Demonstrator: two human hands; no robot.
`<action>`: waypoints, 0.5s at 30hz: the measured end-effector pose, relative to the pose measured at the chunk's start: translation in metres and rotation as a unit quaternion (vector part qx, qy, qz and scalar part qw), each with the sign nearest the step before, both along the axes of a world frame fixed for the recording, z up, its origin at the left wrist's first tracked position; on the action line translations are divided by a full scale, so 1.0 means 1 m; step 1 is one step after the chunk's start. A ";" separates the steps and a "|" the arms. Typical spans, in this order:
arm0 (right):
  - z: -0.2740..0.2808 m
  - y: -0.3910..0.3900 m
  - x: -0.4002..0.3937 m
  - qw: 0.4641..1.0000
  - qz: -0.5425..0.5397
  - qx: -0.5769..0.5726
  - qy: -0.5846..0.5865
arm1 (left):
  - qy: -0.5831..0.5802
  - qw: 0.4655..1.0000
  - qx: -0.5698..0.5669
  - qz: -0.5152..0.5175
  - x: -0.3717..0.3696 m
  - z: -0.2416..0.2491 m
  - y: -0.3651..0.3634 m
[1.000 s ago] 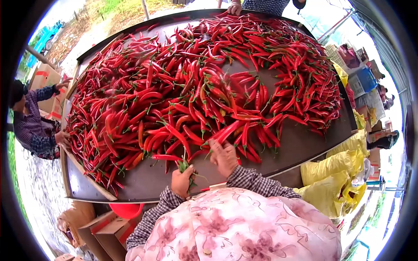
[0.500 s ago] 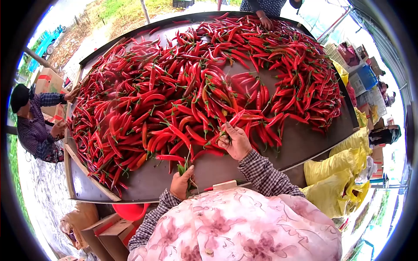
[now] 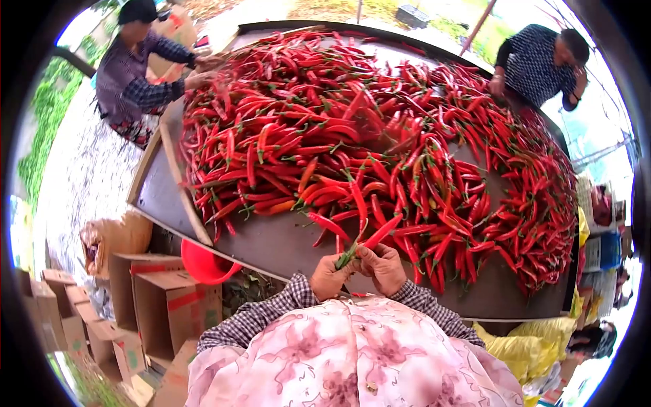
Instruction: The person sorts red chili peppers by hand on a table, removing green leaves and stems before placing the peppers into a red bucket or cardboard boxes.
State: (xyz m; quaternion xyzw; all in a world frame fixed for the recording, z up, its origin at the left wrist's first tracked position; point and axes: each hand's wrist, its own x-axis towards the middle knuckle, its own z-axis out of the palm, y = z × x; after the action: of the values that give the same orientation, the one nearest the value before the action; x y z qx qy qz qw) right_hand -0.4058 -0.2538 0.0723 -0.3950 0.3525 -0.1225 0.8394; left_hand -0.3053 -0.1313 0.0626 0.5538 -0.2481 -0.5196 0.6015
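Observation:
A wide heap of red chili peppers covers much of the dark tabletop in front of me. My left hand is closed around a small bunch of green stems, which pokes up past the thumb. Close beside it, my right hand pinches a red chili pepper near its lower end, the rest slanting up over the table. Both hands meet at the table's near edge, fingers almost touching. Another chili pepper lies just beyond the left hand.
A wooden strip lies along the table's left side. Below stand a red bucket and several cardboard boxes. Yellow sacks sit at lower right. One person works at far left, another at far right.
My view has swung left, bringing the boxes into sight. My hands, apart before, have come together. The right hand has drawn back from the heap holding a chili pepper.

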 end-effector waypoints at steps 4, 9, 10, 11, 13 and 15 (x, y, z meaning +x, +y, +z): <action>0.003 0.003 0.018 0.981 0.152 -0.118 0.012 | -0.160 0.951 -0.042 0.261 0.017 0.006 0.048; -0.024 0.003 0.017 0.984 0.143 -0.091 0.059 | -0.134 0.835 0.112 0.523 0.051 0.033 0.137; -0.026 0.004 0.017 0.983 0.149 -0.091 0.058 | -0.173 0.801 0.129 0.559 0.058 0.033 0.155; -0.028 0.006 0.017 0.981 0.155 -0.095 0.075 | -0.184 0.772 0.142 0.592 0.065 0.026 0.171; -0.036 0.004 0.015 0.981 0.161 -0.072 0.083 | -0.197 0.718 0.161 0.647 0.080 0.003 0.200; -0.038 0.007 0.018 0.980 0.165 -0.071 0.085 | -0.135 0.714 0.179 0.663 0.104 -0.043 0.233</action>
State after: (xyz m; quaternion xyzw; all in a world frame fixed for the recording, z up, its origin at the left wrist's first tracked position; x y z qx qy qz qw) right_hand -0.3877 -0.2472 0.0347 -0.5155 0.3433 0.0266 0.7846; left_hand -0.2013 0.1018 0.0192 0.7375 0.2021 0.0583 0.6418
